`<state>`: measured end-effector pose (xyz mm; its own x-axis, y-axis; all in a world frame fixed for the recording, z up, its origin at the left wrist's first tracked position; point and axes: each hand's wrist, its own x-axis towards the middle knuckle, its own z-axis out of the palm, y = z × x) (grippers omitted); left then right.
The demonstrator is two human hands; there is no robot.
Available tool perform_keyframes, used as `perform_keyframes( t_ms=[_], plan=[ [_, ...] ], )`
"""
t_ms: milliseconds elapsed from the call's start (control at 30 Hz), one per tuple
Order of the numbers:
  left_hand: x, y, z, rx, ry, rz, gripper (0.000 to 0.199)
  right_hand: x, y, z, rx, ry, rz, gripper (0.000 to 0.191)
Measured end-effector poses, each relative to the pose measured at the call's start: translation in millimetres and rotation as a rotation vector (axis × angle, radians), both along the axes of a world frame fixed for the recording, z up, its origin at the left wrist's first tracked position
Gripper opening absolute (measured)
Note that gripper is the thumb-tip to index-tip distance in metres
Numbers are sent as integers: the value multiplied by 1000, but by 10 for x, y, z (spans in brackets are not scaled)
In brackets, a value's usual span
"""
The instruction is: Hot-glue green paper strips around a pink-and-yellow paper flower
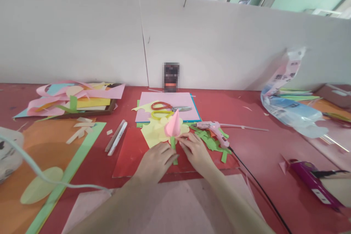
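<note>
A paper flower with a pink cone (173, 125) at its centre and pale yellow petals (163, 122) stands over a red board. A green paper strip (173, 143) runs down from the cone like a stem. My left hand (156, 161) lies low on the left, its curled fingers at the strip's lower part. On the right, my right hand (196, 150) pinches near the top of the strip, just under the cone. The fingertips partly cover the strip. Behind the flower lie scissors (179, 109) with red and yellow handles on pink paper (170, 98).
A pink glue gun (216, 131) rests on the right by green paper scraps (210, 142), its black cord trailing forward. Two pens (117, 139) lie left of the red board (128, 153). Paper strips fill a tray (112, 106). A purple power strip (315, 182) sits far right.
</note>
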<state>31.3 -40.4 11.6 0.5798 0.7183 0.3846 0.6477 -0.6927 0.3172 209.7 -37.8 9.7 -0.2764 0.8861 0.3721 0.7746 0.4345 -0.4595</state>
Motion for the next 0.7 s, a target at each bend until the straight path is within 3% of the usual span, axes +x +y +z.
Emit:
perform_keyframes(
  t_ms=[167, 433, 700],
  plan=[
    [-39, 61, -42, 11, -60, 174, 16, -3, 3, -18, 9, 55, -18, 30],
    [-33, 70, -69, -82, 15, 155, 22, -35, -43, 17, 12, 36, -14, 26],
    [-38, 79, -71, -74, 0, 142, 20, -54, -26, -22, -25, -18, 21, 29]
  ],
)
